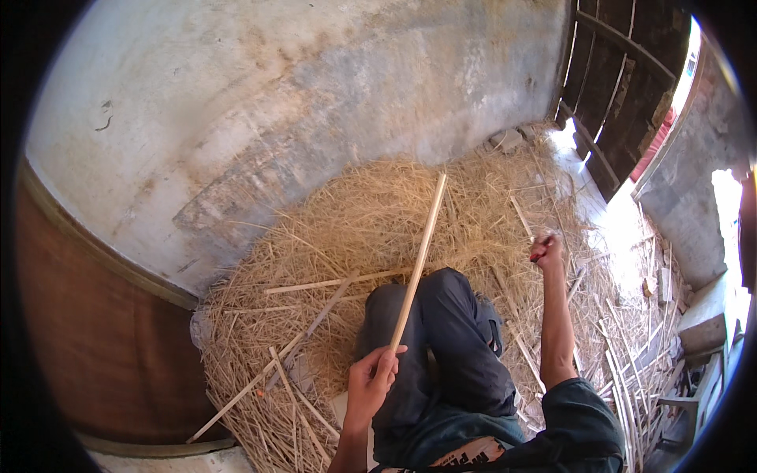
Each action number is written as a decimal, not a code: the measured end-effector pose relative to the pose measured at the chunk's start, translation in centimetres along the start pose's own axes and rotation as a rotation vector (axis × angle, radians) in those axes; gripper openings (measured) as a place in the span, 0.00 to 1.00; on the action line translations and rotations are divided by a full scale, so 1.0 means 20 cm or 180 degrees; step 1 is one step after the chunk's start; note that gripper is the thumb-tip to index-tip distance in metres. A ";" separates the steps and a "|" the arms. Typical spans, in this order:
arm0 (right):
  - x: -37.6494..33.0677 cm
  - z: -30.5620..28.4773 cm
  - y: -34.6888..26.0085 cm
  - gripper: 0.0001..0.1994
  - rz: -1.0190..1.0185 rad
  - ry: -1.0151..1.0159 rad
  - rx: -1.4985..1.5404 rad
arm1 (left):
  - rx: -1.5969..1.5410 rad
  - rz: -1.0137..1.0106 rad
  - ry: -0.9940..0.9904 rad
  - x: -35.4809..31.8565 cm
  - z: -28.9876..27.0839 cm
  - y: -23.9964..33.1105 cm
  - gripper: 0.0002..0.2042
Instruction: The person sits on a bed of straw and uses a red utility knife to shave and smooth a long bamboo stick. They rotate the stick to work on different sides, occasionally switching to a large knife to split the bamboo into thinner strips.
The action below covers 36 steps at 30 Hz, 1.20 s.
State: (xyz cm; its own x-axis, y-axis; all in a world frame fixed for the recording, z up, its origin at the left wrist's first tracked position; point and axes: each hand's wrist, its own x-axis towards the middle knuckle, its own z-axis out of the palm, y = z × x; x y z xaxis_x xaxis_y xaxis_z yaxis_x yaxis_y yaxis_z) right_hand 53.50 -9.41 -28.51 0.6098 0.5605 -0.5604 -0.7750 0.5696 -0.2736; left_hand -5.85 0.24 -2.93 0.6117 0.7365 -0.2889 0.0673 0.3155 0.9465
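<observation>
My left hand [374, 380] is closed round the lower end of a long, pale split-wood or bamboo strip [423, 254], which slants up and away over my knees. Out to the right, my right hand [547, 251] is raised in a fist, slightly blurred. A small red and dark bit shows at its fingers, perhaps part of a handle; the rest of that thing is hidden. The two hands are well apart, and the right one does not touch the strip. Below them are my bent legs [465, 347] in dark trousers.
Shavings and thin strips [355, 205] heap round my legs up to the stained wall [331, 102]. Longer sticks [248, 394] lie at left, more [619, 394] at right. A brown panel [102, 331] stands left; a dark wooden door [623, 79] is at far right, with bright light beside it.
</observation>
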 end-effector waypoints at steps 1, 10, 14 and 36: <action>0.00 0.01 0.12 0.22 0.0604 0.0101 -0.0315 | 0.0006 -0.0065 0.0032 0.00 0.01 0.02 0.15; -0.68 0.58 0.85 0.28 0.0074 -0.1252 -0.3072 | -0.0179 -0.0032 -0.0361 0.06 0.10 0.12 0.21; -1.10 0.88 0.91 0.24 -0.1489 -0.1851 -0.3654 | -0.0296 0.0097 -0.0513 0.10 0.12 0.15 0.23; -1.75 1.01 1.00 0.17 -0.4879 -0.3622 -0.5101 | 0.1175 0.1818 0.0736 0.15 0.29 0.24 0.10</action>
State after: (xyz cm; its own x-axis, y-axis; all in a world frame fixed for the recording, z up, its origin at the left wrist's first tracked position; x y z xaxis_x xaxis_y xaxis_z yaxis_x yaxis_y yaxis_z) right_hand 20.01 -5.54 1.38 0.0101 0.6514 0.7587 0.8946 0.3331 -0.2979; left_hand 0.82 0.43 1.54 0.4510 0.8469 0.2818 0.0738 -0.3500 0.9338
